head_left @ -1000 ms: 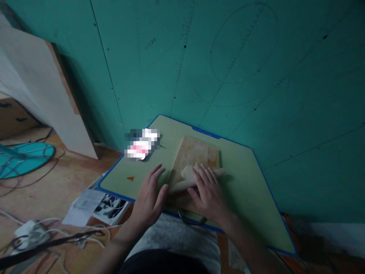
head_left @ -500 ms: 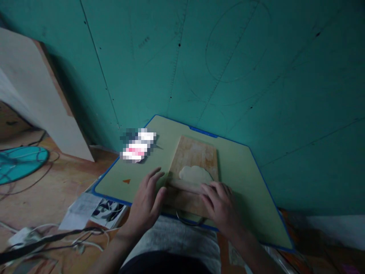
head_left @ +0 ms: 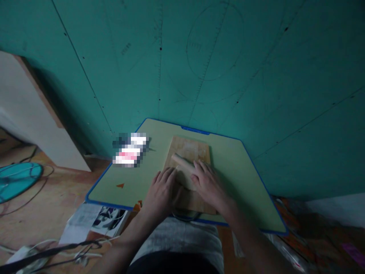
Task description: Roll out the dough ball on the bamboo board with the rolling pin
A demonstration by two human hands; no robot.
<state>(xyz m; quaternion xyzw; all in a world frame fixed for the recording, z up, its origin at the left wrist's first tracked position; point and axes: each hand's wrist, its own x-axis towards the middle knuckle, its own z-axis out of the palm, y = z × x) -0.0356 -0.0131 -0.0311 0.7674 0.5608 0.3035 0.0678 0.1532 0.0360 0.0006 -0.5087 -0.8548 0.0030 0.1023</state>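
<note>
A wooden board lies on the pale green table. Flattened dough rests on it, partly covered by my hands. Across the dough's far edge lies a rolling pin, slanting down to the right. The fingers of my right hand are wrapped over its right end. My left hand is at the board's left side, its fingers bent close together by the dough's left edge; whether they pinch the dough is hidden.
A pixelated object lies on the table's left part, near a small orange scrap. Behind the table stands a green wall. Cables and papers are on the lower left.
My right hand has moved the rolling pin away from me across the dough, and it now slants. My left hand has moved right, over to the dough's left edge. The view has shifted.
</note>
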